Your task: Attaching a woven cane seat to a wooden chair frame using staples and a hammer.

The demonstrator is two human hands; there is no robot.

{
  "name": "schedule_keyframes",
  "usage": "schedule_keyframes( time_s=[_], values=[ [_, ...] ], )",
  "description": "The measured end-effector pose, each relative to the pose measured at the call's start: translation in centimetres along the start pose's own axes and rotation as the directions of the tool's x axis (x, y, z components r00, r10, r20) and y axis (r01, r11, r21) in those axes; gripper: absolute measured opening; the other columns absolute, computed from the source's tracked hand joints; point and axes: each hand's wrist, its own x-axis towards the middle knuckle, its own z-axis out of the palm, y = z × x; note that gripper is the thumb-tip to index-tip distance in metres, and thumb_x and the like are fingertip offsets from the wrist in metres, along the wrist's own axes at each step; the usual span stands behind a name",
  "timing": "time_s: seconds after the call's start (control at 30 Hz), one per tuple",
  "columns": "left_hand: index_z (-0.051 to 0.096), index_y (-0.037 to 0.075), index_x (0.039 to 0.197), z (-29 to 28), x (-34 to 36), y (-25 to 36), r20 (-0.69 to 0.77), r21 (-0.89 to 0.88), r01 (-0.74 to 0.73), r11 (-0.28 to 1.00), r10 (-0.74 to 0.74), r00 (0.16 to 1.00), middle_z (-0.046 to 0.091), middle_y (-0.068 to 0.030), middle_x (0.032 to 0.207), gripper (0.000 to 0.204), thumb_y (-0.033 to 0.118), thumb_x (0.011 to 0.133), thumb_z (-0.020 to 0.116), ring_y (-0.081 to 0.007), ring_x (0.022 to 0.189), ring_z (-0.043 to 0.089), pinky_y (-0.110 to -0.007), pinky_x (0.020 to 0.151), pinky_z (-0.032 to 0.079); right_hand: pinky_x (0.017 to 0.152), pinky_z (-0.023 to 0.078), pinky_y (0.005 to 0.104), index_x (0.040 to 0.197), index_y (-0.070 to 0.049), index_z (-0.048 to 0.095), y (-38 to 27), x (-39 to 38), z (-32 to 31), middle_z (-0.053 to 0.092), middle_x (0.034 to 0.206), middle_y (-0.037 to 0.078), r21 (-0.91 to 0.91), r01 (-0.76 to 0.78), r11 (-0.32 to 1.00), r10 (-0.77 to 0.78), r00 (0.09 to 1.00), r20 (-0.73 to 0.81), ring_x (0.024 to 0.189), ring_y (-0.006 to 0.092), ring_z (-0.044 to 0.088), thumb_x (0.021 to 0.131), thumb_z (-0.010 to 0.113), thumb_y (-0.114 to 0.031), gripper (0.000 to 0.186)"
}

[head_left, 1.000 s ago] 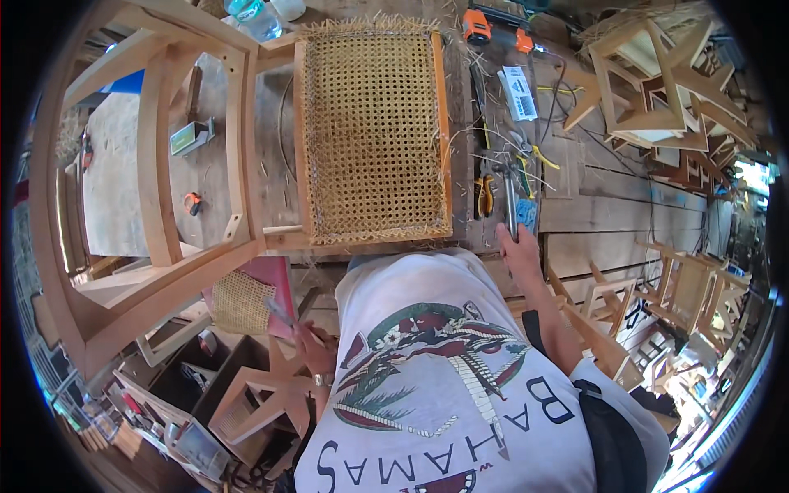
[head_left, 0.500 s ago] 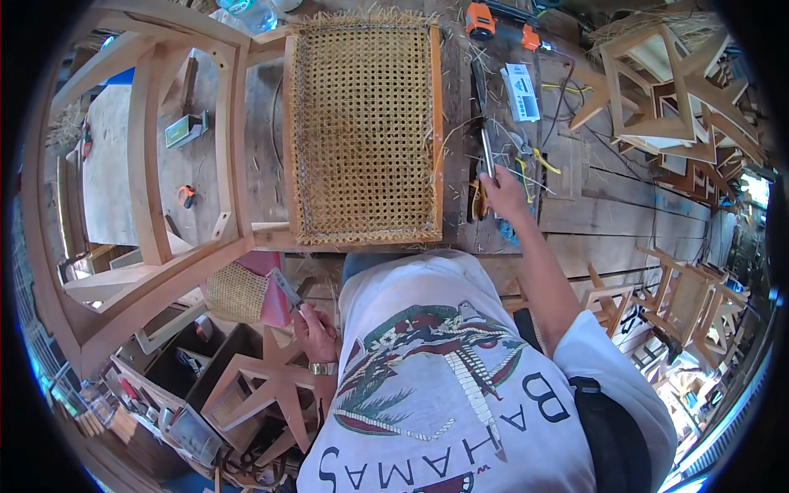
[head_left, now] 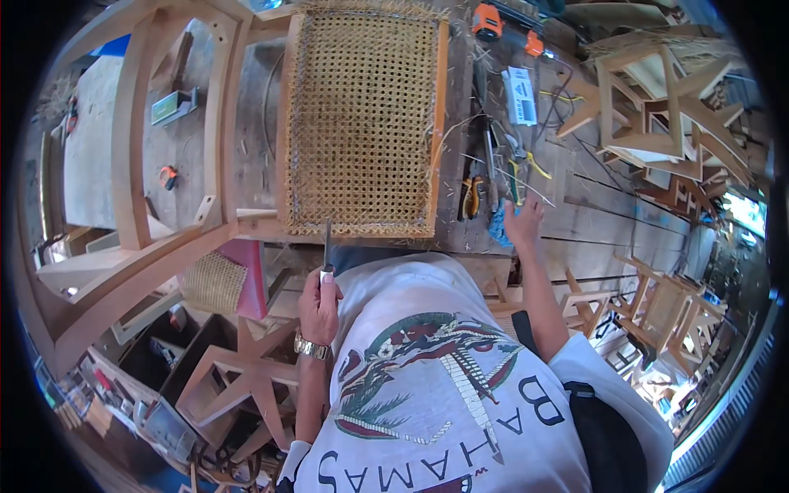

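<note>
A cane-webbed wooden chair frame (head_left: 362, 123) lies on the workbench in front of me, with frayed cane ends along its edges. My left hand (head_left: 319, 306) is closed around a knife (head_left: 328, 264), its narrow blade pointing away from me and reaching the near edge of the webbing. On the right, my right hand (head_left: 524, 223) is empty, fingers apart, over the bench edge next to a blue tangled bundle (head_left: 499, 226). Just beyond it lie a long grey metal tool (head_left: 491, 164), yellow-and-black pliers (head_left: 472, 195) and yellow-handled cutters (head_left: 526, 156).
Bare wooden chair legs and rails (head_left: 136, 140) stand on the left. A small box (head_left: 519, 96) and an orange-and-black power tool (head_left: 487, 22) lie at the back right. Star-shaped wooden frames (head_left: 649, 107) are stacked further right. Below left are a dark divided box (head_left: 177, 349) and a pink board (head_left: 253, 275).
My right hand has let go of the long metal tool, which now lies on the bench, and has moved nearer me. My left hand has raised the knife to the webbing's near edge.
</note>
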Motion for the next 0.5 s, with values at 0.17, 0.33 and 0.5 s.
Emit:
schedule_keyframes(
  time_s=[0.17,0.33,0.5],
  values=[
    [0.058,0.004,0.11,0.5,1.9,0.8,0.174,-0.204,0.147,0.968,-0.112,0.978,0.052,0.0009,0.064,0.029,0.029,0.104,0.045,-0.0035,0.049,0.041,-0.02,0.045,0.03,0.103,0.038,0.0505,0.133,-0.002,0.047,-2.8,0.5,0.5,0.049,0.127,0.026,0.087,0.215,0.973,-0.215,0.977,-0.018,0.121,0.0439,0.046,0.087,0.064,-0.032,0.057],
    [0.058,0.003,0.108,0.8,2.1,0.0,0.193,-0.211,0.162,0.964,-0.121,0.974,0.052,0.0004,0.064,0.03,0.031,0.104,0.046,-0.0046,0.05,0.043,-0.021,0.046,0.033,0.101,0.04,0.0515,0.13,-0.003,0.049,-5.4,1.9,0.7,0.051,0.126,0.024,-0.024,0.198,0.98,-0.194,0.975,0.11,0.122,0.0434,0.047,0.089,0.062,-0.03,0.051],
    [0.06,0.002,0.106,3.3,0.8,-1.5,0.149,-0.186,0.127,0.974,-0.1,0.984,0.053,0.001,0.064,0.031,0.03,0.102,0.048,-0.0064,0.057,0.049,-0.023,0.053,0.038,0.089,0.049,0.0512,0.116,0.001,0.05,-5.0,3.2,2.9,0.053,0.123,0.026,-0.089,0.237,0.967,-0.225,0.965,0.134,0.107,0.0458,0.058,0.089,0.059,-0.025,0.038]
  ],
)
